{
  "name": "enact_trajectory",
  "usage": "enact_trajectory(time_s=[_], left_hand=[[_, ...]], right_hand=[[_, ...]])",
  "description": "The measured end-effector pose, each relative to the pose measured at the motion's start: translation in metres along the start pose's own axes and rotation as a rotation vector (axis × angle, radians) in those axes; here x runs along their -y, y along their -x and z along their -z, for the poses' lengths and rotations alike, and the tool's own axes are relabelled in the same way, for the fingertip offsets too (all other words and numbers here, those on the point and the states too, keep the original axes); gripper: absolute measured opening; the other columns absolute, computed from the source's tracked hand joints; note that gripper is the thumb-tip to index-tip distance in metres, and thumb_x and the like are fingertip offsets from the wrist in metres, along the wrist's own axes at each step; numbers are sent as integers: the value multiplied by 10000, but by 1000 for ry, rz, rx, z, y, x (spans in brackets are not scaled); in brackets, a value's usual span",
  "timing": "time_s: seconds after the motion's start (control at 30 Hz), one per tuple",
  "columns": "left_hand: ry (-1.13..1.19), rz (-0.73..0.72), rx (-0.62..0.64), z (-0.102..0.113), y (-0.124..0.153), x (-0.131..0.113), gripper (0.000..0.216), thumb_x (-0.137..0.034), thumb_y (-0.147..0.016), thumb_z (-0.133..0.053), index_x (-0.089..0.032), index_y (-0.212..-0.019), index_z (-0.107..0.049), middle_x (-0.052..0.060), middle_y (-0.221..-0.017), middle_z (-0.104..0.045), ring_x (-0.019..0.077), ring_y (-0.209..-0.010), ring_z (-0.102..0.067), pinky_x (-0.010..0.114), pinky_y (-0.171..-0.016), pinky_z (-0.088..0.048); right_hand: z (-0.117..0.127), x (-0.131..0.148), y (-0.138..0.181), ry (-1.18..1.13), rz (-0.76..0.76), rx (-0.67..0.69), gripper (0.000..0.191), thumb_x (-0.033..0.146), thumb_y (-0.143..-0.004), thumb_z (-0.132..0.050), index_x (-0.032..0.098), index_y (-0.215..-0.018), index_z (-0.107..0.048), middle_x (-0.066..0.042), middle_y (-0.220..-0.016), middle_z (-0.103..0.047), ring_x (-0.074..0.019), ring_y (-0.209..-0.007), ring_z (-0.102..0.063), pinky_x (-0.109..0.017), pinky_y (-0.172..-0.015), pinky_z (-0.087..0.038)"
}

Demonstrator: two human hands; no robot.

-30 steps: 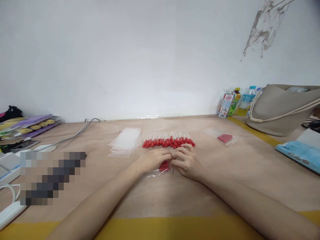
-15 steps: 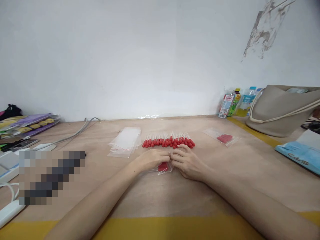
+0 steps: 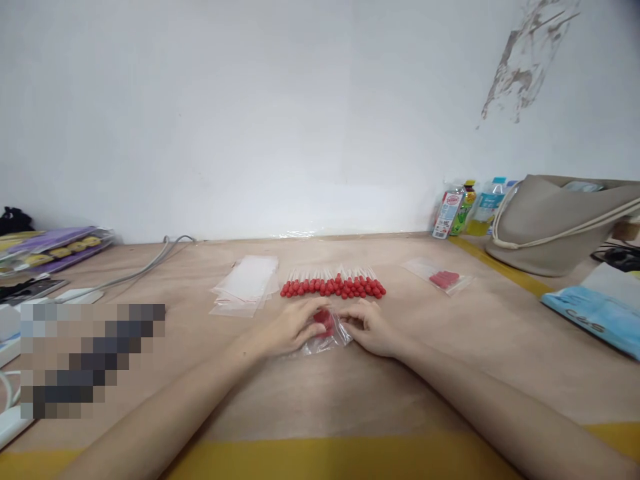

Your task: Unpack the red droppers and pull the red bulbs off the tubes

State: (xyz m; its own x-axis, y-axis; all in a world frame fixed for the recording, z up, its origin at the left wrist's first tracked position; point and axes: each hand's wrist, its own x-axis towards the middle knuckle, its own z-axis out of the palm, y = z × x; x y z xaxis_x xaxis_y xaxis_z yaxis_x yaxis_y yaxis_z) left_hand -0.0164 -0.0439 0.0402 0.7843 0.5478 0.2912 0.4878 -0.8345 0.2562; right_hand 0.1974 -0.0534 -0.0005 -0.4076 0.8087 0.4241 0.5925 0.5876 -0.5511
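A small clear plastic bag (image 3: pixel 327 333) with red-tipped pieces inside lies on the brown tabletop between my hands. My left hand (image 3: pixel 290 330) grips its left side with curled fingers. My right hand (image 3: pixel 370 328) pinches its right side. Just beyond them runs a row of several red-tipped clear droppers (image 3: pixel 333 285). A stack of empty clear bags (image 3: pixel 245 285) lies to the left of the row. A filled bag with red pieces (image 3: pixel 440 277) rests further right.
A beige tote bag (image 3: pixel 555 223) and drink bottles (image 3: pixel 467 207) stand at the back right. A blue packet (image 3: pixel 595 310) lies at the right edge. Cables, a purple pack (image 3: pixel 55 243) and white devices crowd the left side. A yellow strip (image 3: pixel 320 457) marks the table's near edge.
My hands have parted slightly and the small bag now shows more between them, tilted up off the table. The view has shifted a little.
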Motion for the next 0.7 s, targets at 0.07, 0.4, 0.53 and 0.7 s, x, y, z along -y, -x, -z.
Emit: enact_trajectory(time_s=[0.07,0.4,0.53,0.7], left_hand=[[92,40,20,-4,11,-3,496,-334,-837,-471,-208,-1279,-283,86,-1244,-462,205,-1107,-459,354,-924,-388],[182,166,-38,-21,17,-3,534,-339,-838,-458,-233,-1312,-236,72,-1246,-477,210,-1055,-501,369,-893,-404],[179,149,-48,-20,18,-5,492,-339,-835,-465,-228,-1280,-287,68,-1243,-482,210,-1071,-494,364,-904,-399],[173,171,-46,-22,19,-3,534,-360,-829,-471,-224,-1299,-256,85,-1225,-496,228,-1056,-510,385,-877,-422]], right_hand=[[-2,1,-1,-10,-43,-2,163,233,-760,-532,239,-869,-652,4,-722,-633,-155,-733,-518,-284,-707,-339],[2,3,-2,-72,-110,89,176,314,-782,-505,198,-863,-609,-27,-867,-622,-174,-825,-513,-337,-790,-345],[2,4,0,-226,-134,85,245,344,-755,-551,182,-938,-571,-38,-927,-602,-184,-890,-516,-342,-826,-368],[0,4,-2,-398,-129,146,278,373,-736,-580,180,-936,-585,-25,-877,-615,-160,-807,-551,-293,-741,-422]])
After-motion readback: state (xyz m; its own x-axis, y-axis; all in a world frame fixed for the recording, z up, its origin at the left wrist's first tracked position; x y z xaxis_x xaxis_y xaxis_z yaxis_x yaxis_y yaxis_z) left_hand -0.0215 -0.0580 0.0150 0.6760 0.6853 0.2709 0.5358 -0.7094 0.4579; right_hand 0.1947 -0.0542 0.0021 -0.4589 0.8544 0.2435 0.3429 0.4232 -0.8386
